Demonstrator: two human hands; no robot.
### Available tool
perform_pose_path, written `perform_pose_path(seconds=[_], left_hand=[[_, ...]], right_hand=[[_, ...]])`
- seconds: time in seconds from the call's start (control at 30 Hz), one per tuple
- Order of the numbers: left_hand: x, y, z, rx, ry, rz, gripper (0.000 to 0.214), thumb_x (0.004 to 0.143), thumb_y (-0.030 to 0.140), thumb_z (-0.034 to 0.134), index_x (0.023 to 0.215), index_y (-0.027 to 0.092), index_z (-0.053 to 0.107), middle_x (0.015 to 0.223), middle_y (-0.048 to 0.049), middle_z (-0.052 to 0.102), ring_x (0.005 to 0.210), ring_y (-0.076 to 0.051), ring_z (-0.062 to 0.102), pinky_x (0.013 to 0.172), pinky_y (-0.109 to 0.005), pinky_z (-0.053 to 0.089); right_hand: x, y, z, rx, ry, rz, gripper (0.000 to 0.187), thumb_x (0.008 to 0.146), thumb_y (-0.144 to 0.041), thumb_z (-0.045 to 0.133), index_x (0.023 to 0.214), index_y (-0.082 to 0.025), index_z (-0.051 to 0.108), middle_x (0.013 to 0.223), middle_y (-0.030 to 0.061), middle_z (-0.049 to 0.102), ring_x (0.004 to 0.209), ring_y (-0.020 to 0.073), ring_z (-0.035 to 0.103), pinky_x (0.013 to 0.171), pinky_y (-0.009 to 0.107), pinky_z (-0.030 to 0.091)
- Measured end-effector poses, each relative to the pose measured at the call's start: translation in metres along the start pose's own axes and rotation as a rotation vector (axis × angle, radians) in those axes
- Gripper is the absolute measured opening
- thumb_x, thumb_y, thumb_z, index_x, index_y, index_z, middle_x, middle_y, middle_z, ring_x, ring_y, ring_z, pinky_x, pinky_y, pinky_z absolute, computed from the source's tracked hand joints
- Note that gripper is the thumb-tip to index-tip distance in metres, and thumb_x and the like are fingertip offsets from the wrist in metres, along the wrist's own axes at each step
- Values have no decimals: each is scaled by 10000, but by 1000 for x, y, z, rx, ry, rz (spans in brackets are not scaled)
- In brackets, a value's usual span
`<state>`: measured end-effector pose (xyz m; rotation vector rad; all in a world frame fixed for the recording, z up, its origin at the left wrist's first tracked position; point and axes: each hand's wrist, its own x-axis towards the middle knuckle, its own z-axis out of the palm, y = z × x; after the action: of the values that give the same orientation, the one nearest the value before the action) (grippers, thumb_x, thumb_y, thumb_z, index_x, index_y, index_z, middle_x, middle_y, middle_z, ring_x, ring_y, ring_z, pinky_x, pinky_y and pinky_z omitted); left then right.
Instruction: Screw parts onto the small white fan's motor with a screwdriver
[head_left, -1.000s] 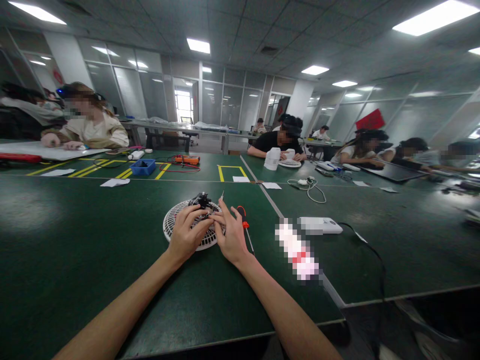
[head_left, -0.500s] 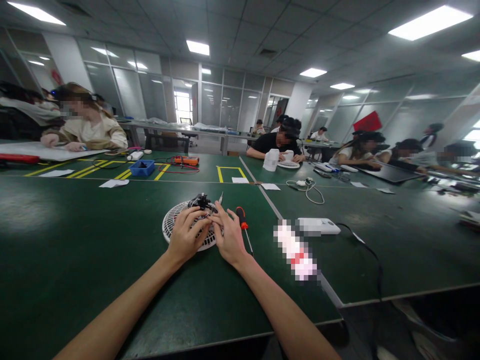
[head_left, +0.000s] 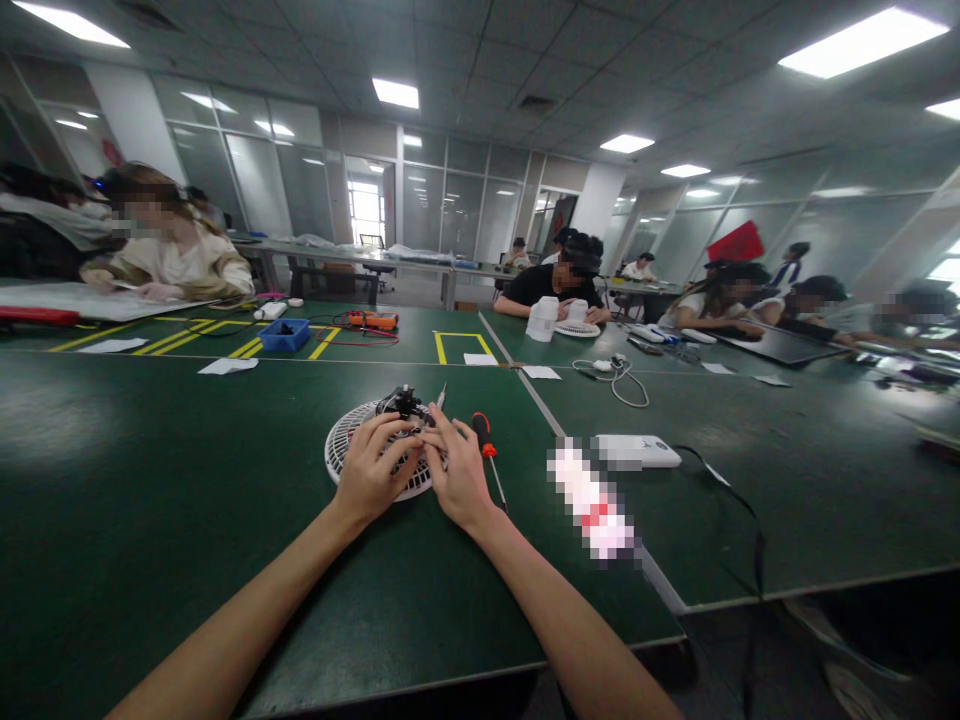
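Observation:
A round white fan grille [head_left: 341,442] lies on the green table, with a black motor-like part and thin wires [head_left: 405,402] on top of it. My left hand [head_left: 376,462] rests over the grille's near side, thumb and fingers pinched together at its middle. My right hand [head_left: 455,462] meets it from the right, its fingers also bent in at the same spot. What sits between the fingertips is too small and hidden to make out, though wires show close by. Just right of my right hand lies a red and black screwdriver [head_left: 484,436], shaft pointing toward me.
Beyond the grille are a blue bin [head_left: 284,335], an orange multimeter [head_left: 373,320] and paper slips [head_left: 228,366]. To the right lie a white power-bank-like device [head_left: 639,452] with a black cable and a coiled white cable [head_left: 622,380]. A co-worker [head_left: 551,290] sits across the table.
My hands and the fan grille stay practically where they were. In the background, a person at far right has shifted position.

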<state>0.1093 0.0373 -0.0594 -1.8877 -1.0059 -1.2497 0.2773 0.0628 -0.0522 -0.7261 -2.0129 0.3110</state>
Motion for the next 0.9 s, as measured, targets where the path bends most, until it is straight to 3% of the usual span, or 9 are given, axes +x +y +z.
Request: perform_pose_path(seconds=[0.23,0.37,0.47,0.57,0.7,0.9], left_hand=[[-1,-2,-2,-41,-18,-49,195,893,124,665,1062,221,661,1097,-83,734,1165,-271,653,963,-456,562],[-2,-4,-3,-71,-27,-90,188,906,121,652,1074,204,632,1078,-81,727,1149,-260,651,992,-453,549],[-2,-6,-5,-81,-34,-117,167,913,141,654,1067,194,617,1065,-82,720,1132,-257,650,1008,-454,541],[-2,-7,-5,-84,-30,-128,123,919,162,653,1029,198,612,1035,-73,716,1111,-256,653,1003,-454,537],[-2,-6,-6,-85,-28,-127,101,917,161,656,1001,201,617,1006,-68,717,1059,-250,658,973,-443,539],[-2,-3,-5,-93,-42,-147,124,916,149,652,1025,208,640,962,-53,730,972,-233,666,899,-412,534]], right_hand=[[6,1,-15,-47,10,15,557,982,-213,522,1535,-256,476,1206,65,770,1188,228,652,1128,447,418],[13,17,-34,-210,142,323,469,979,-234,481,1441,-202,555,1216,108,733,1149,250,646,1048,420,469],[12,33,-43,-455,16,569,447,957,-324,557,1371,-162,599,1248,178,686,1168,311,630,1012,449,475],[9,45,-45,-546,-149,692,533,917,-411,636,1386,-165,568,1234,196,686,1134,336,656,947,448,497],[5,55,-46,-488,-210,725,522,860,-309,672,1359,-184,581,1139,189,730,1027,334,710,868,430,515],[13,68,-47,-87,18,870,488,737,-293,727,1214,-214,663,820,29,742,867,261,720,824,380,524]])
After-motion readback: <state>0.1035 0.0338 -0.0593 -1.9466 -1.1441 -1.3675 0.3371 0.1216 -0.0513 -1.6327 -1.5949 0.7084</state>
